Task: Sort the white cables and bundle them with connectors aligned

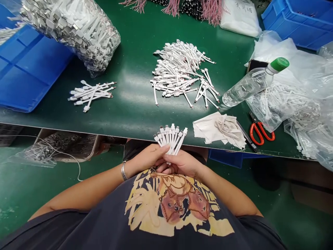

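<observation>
Both my hands meet in front of my body at the table's near edge, closed on one bundle of short white USB cables (172,133). The cables fan out with their metal-tipped plugs pointing away from me. My left hand (149,157) grips the bundle from the left, thumb across the cables. From the right, my right hand (186,163) holds the lower part, its thumb meeting the left one. Their lower ends are hidden by my fingers. Beyond lies a big pile of similar white cables (179,69). A smaller pile of cables (92,92) lies to the left.
On the green table (130,111), a clear bottle (247,85), a crumpled cloth (221,130) and red-handled scissors (260,132) lie right. Cable-filled plastic bags (293,100) crowd the far right. A full bag (78,31) leans by a blue bin (28,66) at left.
</observation>
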### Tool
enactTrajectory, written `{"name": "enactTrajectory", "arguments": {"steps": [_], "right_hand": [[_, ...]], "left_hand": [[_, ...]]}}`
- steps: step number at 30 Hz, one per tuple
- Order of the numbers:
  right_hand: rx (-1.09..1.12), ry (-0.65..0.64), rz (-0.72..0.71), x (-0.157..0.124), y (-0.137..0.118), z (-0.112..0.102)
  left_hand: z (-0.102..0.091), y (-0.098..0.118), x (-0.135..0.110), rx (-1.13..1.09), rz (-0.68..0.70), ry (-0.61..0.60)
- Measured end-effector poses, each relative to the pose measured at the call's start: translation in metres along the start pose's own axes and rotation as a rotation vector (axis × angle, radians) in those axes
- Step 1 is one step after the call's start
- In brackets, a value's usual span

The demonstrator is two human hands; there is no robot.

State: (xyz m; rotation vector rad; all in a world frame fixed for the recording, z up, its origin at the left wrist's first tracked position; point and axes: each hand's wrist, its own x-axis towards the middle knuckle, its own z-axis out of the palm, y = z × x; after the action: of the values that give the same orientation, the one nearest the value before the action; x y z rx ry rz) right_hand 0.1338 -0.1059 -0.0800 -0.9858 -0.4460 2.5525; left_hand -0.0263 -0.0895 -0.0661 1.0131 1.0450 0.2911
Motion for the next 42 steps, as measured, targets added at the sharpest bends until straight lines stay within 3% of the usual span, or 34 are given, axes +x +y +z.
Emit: {"name": "enactTrajectory", "arguments": {"steps": [9, 17, 27, 32, 38, 42], "right_hand": [[0.011, -0.028, -0.025, -0.004, 0.001, -0.008], [-0.032, -0.069, -0.032, -0.004, -0.002, -0.009], [0.018, -0.079, -0.062, -0.005, 0.001, -0.012], [0.019, -0.109, -0.055, -0.004, 0.0, -0.012], [0.029, -0.109, -0.062, -0.003, 0.0, -0.013], [0.023, -0.107, -0.077, -0.004, 0.001, -0.016]], "left_hand": [[0.008, -0.003, -0.001, -0.052, 0.056, 0.075], [0.007, 0.006, 0.002, -0.162, -0.048, 0.071], [0.01, -0.005, 0.003, -0.237, -0.057, 0.123], [0.01, 0.003, 0.008, -0.257, -0.125, 0.065], [0.019, 0.014, 0.015, -0.357, -0.134, 0.137], [0.019, 0.017, 0.012, -0.301, -0.123, 0.191]]}}
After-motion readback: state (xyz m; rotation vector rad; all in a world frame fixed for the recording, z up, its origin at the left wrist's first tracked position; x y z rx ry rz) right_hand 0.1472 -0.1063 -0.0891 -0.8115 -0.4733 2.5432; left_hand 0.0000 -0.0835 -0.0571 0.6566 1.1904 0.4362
